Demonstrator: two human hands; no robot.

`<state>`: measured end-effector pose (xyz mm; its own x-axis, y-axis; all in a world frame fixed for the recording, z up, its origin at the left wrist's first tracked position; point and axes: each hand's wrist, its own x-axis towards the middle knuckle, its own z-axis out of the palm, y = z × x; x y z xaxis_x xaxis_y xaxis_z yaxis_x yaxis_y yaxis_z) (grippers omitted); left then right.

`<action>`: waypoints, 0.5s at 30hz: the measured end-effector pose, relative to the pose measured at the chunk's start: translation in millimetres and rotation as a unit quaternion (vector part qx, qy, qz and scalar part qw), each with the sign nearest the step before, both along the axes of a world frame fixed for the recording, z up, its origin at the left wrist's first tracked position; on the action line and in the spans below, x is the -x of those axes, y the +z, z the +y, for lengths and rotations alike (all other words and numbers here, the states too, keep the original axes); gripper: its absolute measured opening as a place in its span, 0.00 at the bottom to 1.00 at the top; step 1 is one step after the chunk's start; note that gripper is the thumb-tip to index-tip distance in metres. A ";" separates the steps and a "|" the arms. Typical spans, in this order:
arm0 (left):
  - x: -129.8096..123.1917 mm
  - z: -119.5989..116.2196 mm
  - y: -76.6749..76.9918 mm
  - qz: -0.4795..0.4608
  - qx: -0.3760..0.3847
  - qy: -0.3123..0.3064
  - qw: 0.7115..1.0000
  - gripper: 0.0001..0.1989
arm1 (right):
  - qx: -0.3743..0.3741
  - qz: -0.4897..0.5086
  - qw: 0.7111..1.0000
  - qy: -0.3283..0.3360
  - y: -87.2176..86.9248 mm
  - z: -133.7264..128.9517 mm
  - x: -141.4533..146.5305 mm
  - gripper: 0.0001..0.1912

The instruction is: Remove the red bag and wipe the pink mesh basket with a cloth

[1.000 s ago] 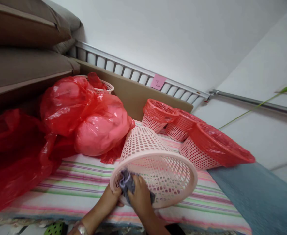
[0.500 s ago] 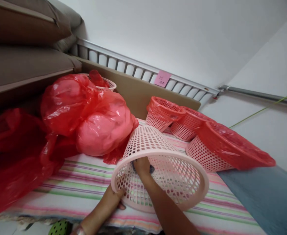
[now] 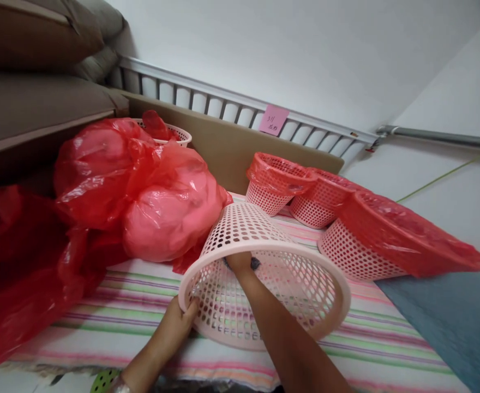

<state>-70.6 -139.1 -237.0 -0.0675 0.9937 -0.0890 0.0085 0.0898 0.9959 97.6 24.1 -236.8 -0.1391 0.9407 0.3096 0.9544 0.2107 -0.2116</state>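
A pale pink perforated basket [image 3: 260, 245] lies on its side on the striped cloth [image 3: 142, 316], its mouth facing me. My left hand [image 3: 180, 322] grips the lower left of its rim, thumb inside the opening. Reaching into the basket, my right hand [image 3: 240, 263] presses a dark grey cloth [image 3: 255, 263] against the inner wall on the upper left. The fingers of that hand are mostly hidden behind the rim, and only a bit of the cloth shows beside it.
Baskets lined with red bags [image 3: 279, 174] stand at the back right. Full red plastic bags [image 3: 174, 218] lie on the left, with another basket [image 3: 183, 136] behind them. Brown cushions [image 3: 39, 103] are stacked at the left. A pink note [image 3: 274, 119] hangs on the white rail.
The view has shifted slightly. The basket's mouth now sits a little further left and higher, and my right hand has gone slightly deeper behind the rim. Both hands keep their hold.
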 end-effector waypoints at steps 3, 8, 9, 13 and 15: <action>-0.7 -1.5 -5.3 0.016 -0.023 -0.012 1.000 0.20 | 0.016 0.006 1.000 -0.016 4.7 -19.5 6.3 0.20; -1.9 -0.8 -10.1 -0.002 -0.021 -0.011 1.000 0.23 | 0.029 -0.002 1.000 -0.001 -8.2 -106.4 8.6 0.22; -2.3 -0.6 -10.0 -0.010 -0.027 -0.013 0.999 0.23 | 0.024 0.000 1.000 0.015 -12.9 -126.9 7.4 0.23; -2.8 -1.0 -7.7 -0.028 -0.048 -0.019 0.998 0.21 | 0.017 0.024 0.997 0.071 -25.7 -183.6 2.4 0.30; -2.0 -1.2 -7.4 -0.036 -0.061 -0.017 0.997 0.22 | 0.019 0.055 0.996 0.069 -24.2 -185.4 3.4 0.28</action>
